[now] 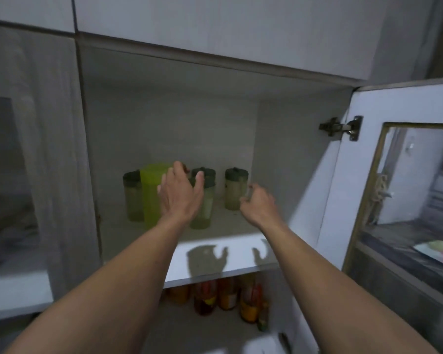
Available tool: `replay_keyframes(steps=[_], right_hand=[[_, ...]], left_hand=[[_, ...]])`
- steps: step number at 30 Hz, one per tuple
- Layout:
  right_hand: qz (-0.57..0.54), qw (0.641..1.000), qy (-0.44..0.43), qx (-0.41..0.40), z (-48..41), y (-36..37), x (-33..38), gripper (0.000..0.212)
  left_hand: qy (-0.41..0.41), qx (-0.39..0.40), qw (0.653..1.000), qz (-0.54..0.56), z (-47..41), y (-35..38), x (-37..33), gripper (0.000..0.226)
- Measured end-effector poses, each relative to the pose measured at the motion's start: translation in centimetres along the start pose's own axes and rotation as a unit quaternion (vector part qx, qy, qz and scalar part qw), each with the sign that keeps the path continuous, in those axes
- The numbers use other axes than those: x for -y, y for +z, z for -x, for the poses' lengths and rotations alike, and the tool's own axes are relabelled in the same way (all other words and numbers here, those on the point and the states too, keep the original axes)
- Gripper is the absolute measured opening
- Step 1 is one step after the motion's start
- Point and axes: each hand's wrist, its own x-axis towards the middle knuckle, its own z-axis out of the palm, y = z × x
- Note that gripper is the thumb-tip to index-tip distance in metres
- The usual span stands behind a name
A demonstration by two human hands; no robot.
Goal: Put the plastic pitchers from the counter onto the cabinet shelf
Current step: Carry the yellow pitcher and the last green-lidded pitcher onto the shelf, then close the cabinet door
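Several plastic pitchers stand on the cabinet shelf (215,261). A bright green pitcher (151,195) is at the left, with a clear dark-lidded pitcher (132,198) behind its left side. Another clear dark-lidded pitcher (205,200) stands in the middle and a third (234,190) to the right. My left hand (180,195) is open, fingers spread, in front of the green and middle pitchers, holding nothing. My right hand (257,203) is open with curled fingers just right of the rightmost pitcher, close to it but not gripping it.
The cabinet door (404,175) with a glass pane hangs open at the right on a metal hinge (340,127). Several bottles (225,295) stand on the lower shelf. A closed cabinet front (33,149) is at the left.
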Motion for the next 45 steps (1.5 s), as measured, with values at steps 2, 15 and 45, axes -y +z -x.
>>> replay_keyframes(steps=[2,15,45], right_hand=[[0.021,1.0,0.006,-0.019,2.9,-2.8,-0.4,0.052],[0.244,0.96,0.036,-0.133,19.4,-23.4,-2.6,0.057],[0.411,0.859,0.076,-0.295,27.1,-57.9,-13.4,0.026]], left_hand=[[0.037,0.036,0.998,0.018,1.4,-1.0,-1.3,0.032],[0.23,0.212,0.94,0.138,9.7,-5.3,-16.7,0.04],[0.448,0.216,0.846,0.191,18.5,-1.8,-55.7,0.053]])
